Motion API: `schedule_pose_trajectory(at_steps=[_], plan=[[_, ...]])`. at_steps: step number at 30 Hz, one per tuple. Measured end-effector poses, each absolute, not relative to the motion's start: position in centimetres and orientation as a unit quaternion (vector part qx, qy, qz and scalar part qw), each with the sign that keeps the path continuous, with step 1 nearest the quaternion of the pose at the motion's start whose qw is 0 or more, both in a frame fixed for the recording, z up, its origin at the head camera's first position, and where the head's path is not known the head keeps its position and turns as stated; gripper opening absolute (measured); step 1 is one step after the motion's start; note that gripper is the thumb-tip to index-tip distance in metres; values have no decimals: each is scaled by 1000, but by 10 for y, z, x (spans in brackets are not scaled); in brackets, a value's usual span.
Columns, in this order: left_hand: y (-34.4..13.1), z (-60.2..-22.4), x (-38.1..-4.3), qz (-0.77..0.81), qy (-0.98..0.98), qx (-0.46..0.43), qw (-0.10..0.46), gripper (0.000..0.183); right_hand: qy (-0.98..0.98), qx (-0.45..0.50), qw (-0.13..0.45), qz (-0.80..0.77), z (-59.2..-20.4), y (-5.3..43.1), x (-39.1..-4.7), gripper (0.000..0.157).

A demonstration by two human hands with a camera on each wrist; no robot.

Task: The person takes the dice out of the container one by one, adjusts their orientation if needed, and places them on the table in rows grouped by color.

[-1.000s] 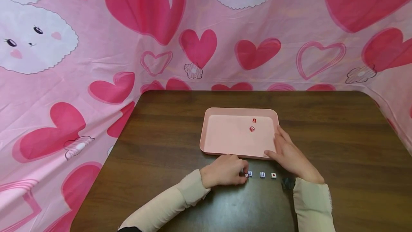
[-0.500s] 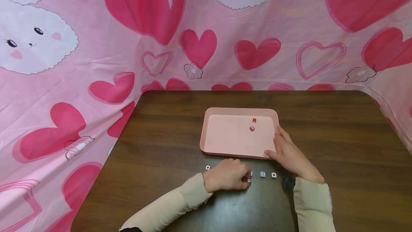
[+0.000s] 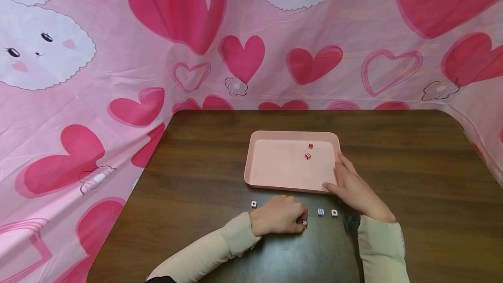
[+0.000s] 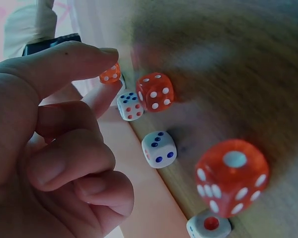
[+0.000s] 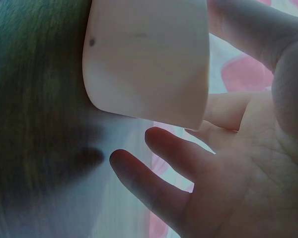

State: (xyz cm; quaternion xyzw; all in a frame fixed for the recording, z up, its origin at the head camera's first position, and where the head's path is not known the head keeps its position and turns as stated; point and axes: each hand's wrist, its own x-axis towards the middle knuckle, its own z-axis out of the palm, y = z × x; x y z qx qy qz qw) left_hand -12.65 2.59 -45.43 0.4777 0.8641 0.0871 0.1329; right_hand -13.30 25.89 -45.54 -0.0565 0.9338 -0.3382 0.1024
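In the head view my left hand [image 3: 279, 214] is over the table just in front of the pink tray [image 3: 248, 167]. Its thumb and index finger pinch a small red die [image 4: 110, 74] with white pips; the other fingers are curled. Close by in the left wrist view are a red die [image 4: 155, 92], a larger-looking red die [image 4: 232, 178] and white dice [image 4: 159, 149], partly hidden by the hand in the head view. My right hand [image 3: 357, 191] rests at the tray's near right corner, thumb over the front rim, the other fingers fairly straight along the side.
Two red dice, one the rear die [image 3: 310, 146], lie inside the tray. On the brown table [image 3: 196, 160], a white die [image 3: 253, 205] sits left of my left hand, and two more, including a blue-pipped die [image 3: 320, 212], sit right. Heart-printed pink cloth [image 3: 275, 77] surrounds the table.
My left hand has drawn slightly back toward the near edge with the pinched red die, uncovering a white die at its left and covering another at its right. The right hand stays put.
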Motion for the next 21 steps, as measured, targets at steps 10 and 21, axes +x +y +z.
schedule_pose_trajectory(at_steps=[10,21], plan=[[28,-457,-125,72,865,480,127,5,934,-56,102,-338,-455,259,-133,85],[29,-460,-124,69,865,481,126,5,934,-55,105,-338,-456,260,-134,86]])
